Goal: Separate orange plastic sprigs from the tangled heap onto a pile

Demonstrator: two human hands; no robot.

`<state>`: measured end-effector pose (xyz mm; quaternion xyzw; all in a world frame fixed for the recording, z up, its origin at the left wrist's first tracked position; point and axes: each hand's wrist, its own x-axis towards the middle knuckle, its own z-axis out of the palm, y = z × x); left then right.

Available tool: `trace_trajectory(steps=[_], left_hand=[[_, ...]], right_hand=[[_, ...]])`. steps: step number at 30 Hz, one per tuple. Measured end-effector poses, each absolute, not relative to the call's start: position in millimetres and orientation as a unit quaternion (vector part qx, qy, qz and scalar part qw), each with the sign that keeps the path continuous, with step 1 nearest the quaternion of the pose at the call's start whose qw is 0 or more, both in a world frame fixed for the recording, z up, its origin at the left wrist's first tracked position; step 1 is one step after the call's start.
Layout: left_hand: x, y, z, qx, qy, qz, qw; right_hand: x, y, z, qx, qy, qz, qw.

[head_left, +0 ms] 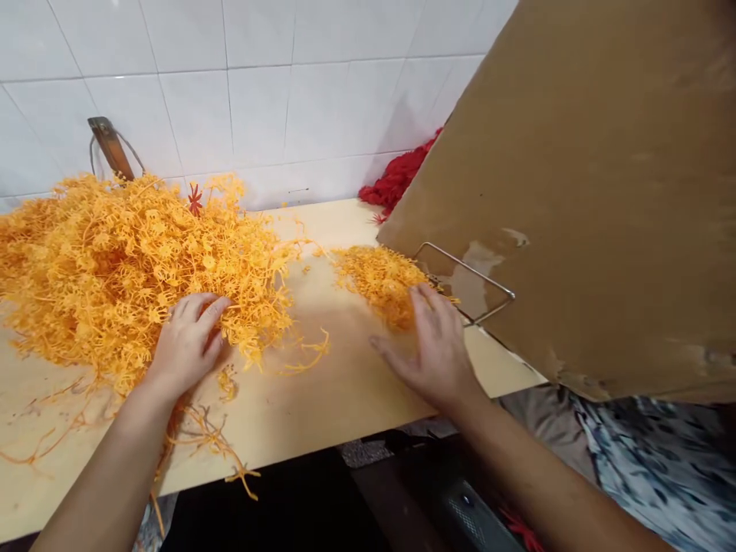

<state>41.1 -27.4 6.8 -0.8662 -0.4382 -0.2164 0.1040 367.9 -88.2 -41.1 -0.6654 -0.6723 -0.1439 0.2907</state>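
Observation:
A large heap of orange plastic flower pieces covers the left part of the table. My left hand reaches into its front edge, fingers curled in on some of the pieces; the fingertips are partly hidden among them. To the right lies a smaller, flatter pile of orange plastic flower pieces. Over the near right edge of this pile is my right hand, slightly blurred, with thumb and fingers apart and nothing visible in it.
A big cardboard sheet stands tilted on the right, with a bent metal wire frame at its lower edge. Red plastic pieces lie behind it. Stray orange stems hang over the front of the pale table. White tiles form the back wall.

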Motion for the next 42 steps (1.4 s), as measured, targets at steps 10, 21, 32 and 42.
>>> trace_trajectory(steps=[10, 21, 32, 42], left_hand=[[33.4, -27.8, 3.5, -0.854, -0.442, -0.267, 0.068], [41.2, -20.1, -7.9, -0.860, -0.430, -0.246, 0.125], [41.5, -16.1, -10.0, -0.856, -0.446, -0.243, 0.100], [43.0, -19.2, -8.2, -0.863, -0.458, -0.189, 0.095]], right_hand=[[407.1, -25.7, -75.7, -0.758, -0.612, -0.094, 0.205], [362.5, 94.3, -61.8, -0.717, -0.652, -0.073, 0.234], [382.8, 60.4, -30.2, -0.714, -0.664, -0.132, 0.177], [424.4, -23.2, -13.4, -0.862, -0.499, -0.006, -0.091]])
